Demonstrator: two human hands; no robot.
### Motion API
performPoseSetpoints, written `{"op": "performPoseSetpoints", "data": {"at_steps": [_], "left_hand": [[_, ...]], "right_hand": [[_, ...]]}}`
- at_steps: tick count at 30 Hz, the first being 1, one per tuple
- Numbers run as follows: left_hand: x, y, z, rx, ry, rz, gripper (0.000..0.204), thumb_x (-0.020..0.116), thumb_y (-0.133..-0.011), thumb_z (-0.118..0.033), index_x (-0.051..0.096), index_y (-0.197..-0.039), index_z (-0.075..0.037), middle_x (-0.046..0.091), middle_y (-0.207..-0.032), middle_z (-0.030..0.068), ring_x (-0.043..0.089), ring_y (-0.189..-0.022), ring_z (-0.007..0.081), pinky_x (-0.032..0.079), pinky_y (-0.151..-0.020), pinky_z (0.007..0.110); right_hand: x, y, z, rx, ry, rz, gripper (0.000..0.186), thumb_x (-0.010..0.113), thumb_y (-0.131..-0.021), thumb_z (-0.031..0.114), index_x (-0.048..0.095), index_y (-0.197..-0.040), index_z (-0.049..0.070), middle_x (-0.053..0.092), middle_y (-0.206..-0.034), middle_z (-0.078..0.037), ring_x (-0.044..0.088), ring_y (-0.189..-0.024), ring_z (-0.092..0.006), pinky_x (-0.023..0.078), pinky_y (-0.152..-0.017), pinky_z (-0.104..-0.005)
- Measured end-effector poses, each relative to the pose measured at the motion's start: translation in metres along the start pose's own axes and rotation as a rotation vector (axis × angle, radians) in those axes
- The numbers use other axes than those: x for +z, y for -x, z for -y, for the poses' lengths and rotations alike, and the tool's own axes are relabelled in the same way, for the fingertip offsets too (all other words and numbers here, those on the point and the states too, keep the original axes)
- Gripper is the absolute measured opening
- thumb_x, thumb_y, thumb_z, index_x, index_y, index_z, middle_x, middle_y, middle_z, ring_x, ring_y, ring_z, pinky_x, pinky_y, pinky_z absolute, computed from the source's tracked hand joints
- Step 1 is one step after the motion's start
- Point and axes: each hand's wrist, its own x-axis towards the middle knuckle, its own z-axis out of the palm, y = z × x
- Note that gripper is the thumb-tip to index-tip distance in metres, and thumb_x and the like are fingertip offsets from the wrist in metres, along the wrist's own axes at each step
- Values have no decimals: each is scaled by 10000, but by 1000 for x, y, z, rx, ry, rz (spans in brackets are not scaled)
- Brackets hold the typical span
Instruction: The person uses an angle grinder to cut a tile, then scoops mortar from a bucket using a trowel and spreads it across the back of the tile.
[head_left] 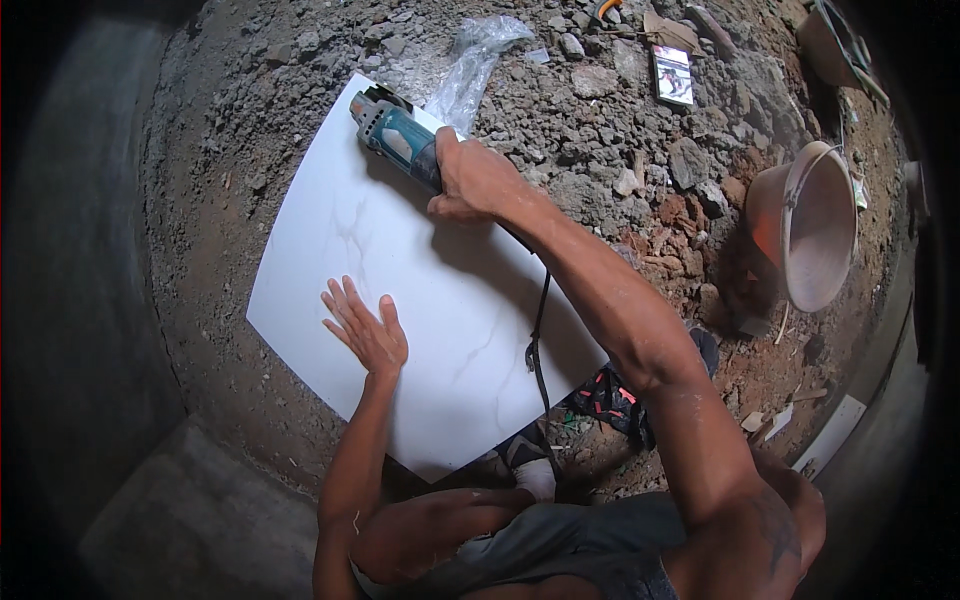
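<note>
Lying over the soil [215, 240] to the right of the grey wall [80, 250], the tile [320, 215] is white with faint grey veins and sits squarely in front of the crouching person. On its near left part is the left hand [370, 335], palm down and fingers spread, gripping nothing; it seems to rest on the face, well apart from the grinder [398, 142]. That teal tool lies low over the tile's far corner, its head by the edge. Just right of it, the right hand [475, 180] is wrapped around the rear of the body.

As I judge it, the work is at an early point. The tile looks like one piece, with no cut running across it and no offcut beside it that I can make out. What is left seems to be whatever grinding that far corner or edge needs. In fairness, the tool's head hides the very spot, and I cannot tell whether the disc touches or has already nicked it.

Clear plastic [470, 75] lies past the far edge. Farther right, the black cord [538, 345] trails across the tile toward the person's feet, near a dark bag [610, 400]. Beyond are rubble [590, 125], a small box [673, 75] and a tipped bucket [768, 215].
</note>
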Motion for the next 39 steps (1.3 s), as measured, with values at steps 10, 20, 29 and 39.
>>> {"op": "performPoseSetpoints", "data": {"at_steps": [10,20,29,39], "left_hand": [[0,0,-1,-5,-8,-5,694,344,-1020,-479,201,-1529,-30,142,-1598,208,74,-1481,429,72,-1131,664],[0,1,-1,-24,-10,40,703,329,-1020,-499,204,-1526,-28,152,-1591,219,86,-1475,444,72,-1128,669],[1,1,-1,-38,-11,50,718,323,-1015,-519,204,-1526,-29,155,-1592,214,86,-1475,442,66,-1131,667],[1,1,-2,-5,0,-1,714,313,-1020,-510,205,-1525,-17,144,-1593,220,82,-1476,437,68,-1128,669]], "right_hand": [[-2,6,-1,41,9,19,630,769,-699,233,411,-1095,-101,637,-901,-326,631,-869,-488,512,-780,-515],[-3,13,-2,35,-5,18,635,770,-711,249,412,-1106,-96,634,-900,-333,635,-875,-488,520,-789,-511],[1,11,-4,4,3,-5,629,774,-712,246,409,-1093,-96,639,-867,-314,636,-844,-491,521,-756,-516],[-7,15,0,50,26,58,652,771,-681,232,424,-1136,-81,657,-974,-307,665,-919,-444,536,-812,-497]]}}
